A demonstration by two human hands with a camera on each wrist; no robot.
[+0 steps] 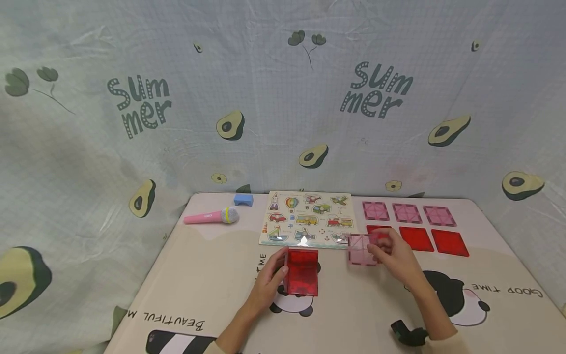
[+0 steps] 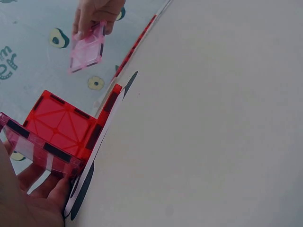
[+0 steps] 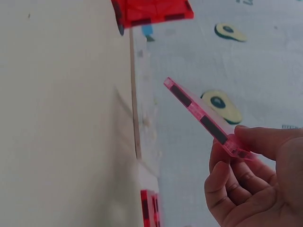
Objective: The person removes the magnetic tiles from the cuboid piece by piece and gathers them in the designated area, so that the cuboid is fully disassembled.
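Observation:
A red magnetic tile point(image 1: 302, 284) lies flat on the table, with another red tile point(image 2: 59, 124) standing upright along its far edge. At the left side stands a pink magnetic tile point(image 2: 40, 144), meeting the red ones. My left hand point(image 1: 266, 276) holds this pink tile from outside, its fingers point(image 2: 45, 182) behind the clear face. To the right, my right hand point(image 1: 393, 253) pinches a second pink magnetic tile point(image 1: 360, 250) by its right edge, thumb against fingers. That tile is raised above the table in the right wrist view and apart from the red tiles.
Behind the hands lies a picture puzzle board point(image 1: 309, 219). Pink tiles point(image 1: 407, 213) and red tiles point(image 1: 416, 239) lie in rows at the back right. At the back left are a pink toy microphone point(image 1: 210, 216) and a blue block point(image 1: 243, 199). A black object point(image 1: 408, 334) sits near the right forearm.

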